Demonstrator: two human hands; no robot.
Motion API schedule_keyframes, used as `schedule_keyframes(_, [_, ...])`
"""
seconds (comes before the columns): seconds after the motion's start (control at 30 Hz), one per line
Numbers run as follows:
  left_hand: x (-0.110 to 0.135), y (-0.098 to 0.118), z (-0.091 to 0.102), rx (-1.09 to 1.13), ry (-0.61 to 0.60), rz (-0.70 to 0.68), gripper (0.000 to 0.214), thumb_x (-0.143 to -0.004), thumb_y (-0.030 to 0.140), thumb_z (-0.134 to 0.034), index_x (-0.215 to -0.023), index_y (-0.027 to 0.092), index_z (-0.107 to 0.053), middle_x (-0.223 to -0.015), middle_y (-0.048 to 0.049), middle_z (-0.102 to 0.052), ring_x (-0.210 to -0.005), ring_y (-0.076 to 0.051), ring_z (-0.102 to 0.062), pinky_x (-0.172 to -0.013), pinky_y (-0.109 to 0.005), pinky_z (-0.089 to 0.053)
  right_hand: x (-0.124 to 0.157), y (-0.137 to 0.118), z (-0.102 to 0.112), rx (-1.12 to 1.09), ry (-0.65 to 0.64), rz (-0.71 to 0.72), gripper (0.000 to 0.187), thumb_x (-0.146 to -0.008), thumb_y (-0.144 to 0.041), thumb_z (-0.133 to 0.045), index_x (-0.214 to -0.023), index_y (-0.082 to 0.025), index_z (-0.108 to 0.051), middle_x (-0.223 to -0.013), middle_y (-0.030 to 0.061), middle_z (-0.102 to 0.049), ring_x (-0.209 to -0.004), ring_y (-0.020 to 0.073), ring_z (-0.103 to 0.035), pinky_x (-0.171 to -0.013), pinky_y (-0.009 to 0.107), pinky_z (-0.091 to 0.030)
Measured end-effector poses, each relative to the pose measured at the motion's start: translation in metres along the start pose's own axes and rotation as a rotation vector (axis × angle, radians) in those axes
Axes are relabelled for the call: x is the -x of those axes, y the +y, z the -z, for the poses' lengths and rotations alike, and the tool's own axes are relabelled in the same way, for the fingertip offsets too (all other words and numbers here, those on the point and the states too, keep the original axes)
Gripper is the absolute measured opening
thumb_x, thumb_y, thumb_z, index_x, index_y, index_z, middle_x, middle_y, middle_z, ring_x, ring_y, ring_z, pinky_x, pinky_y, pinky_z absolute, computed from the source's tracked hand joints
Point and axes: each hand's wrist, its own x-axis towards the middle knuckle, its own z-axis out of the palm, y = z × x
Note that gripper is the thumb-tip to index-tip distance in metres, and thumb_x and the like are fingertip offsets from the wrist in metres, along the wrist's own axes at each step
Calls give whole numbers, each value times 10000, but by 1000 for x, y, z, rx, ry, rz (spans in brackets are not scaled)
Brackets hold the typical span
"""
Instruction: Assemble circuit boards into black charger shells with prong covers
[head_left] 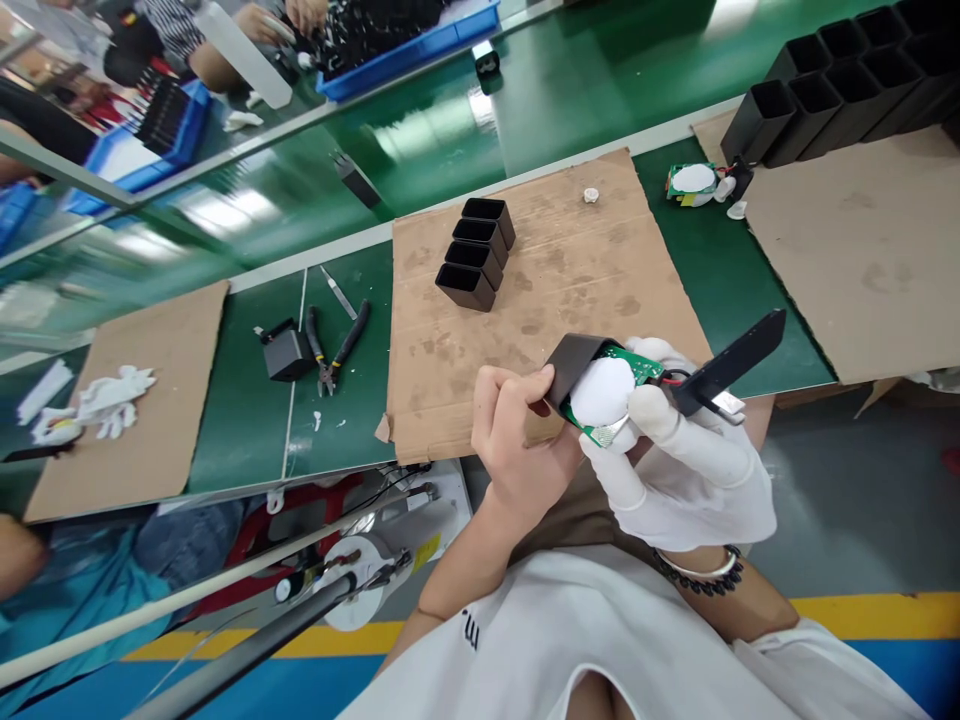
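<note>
My bare left hand [521, 440] grips a black plastic housing [574, 362] by its closed end. In my right hand [694, 465], which wears a white glove, is a green circuit board [637, 366] with a round white pad [602, 390] on it. Part of the board sits inside the housing's mouth, and the rest sticks out. Red and black wires run from the board to a flat black end plate [731, 362], which juts out above the gloved fingers. How deep the board reaches into the housing is hidden.
Several black housings [469, 288] stand in a row on the cardboard [435, 400]; more housings [757, 120] are at upper right, near another circuit board [691, 182]. Pliers [330, 360], tweezers [339, 292] and a black box [287, 352] lie left. Co-workers' hands [259, 22] appear at upper left.
</note>
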Motion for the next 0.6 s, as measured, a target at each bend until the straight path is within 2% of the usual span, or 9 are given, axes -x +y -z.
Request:
schedule_keyframes(0.17, [-1,-1,-1,22,-2,-2,143,-855,183,-694,-957,236,-609,-695,17,-454,-653,-165,-474,-558,-286,-383,-3,-3,0,40,16,-17,619,-800,-3,-717,-1334,-312,-670,-1129,30,-724,-1123,226,-719,-849,349,-694])
schedule_keyframes(0.3, [0,-3,-1,27,6,14,125,-862,210,-702,-934,235,-602,-700,17,-452,-653,-165,-469,-574,-293,-369,-2,-6,1,111,-57,-66,552,-835,-61,-731,-1298,-359,-683,-1189,27,-719,-1126,238,-723,-908,389,-679])
schedule_keyframes(0.43, [0,-2,-1,33,5,29,93,-887,236,-691,-914,241,-603,-690,18,-445,-645,-167,-464,-578,-298,-358,1,-6,2,99,-65,-94,558,-844,-88,-724,-1333,-351,-666,-1252,46,-698,-1137,253,-719,-958,420,-655])
schedule_keyframes(0.6, [-1,-4,-2,91,1,41,129,-866,180,-709,-879,237,-594,-690,27,-435,-646,-158,-448,-564,-280,-341,-1,-7,-1,221,-38,-97,402,-889,-164,-698,-1256,-328,-694,-1141,44,-735,-1134,257,-730,-975,413,-641])
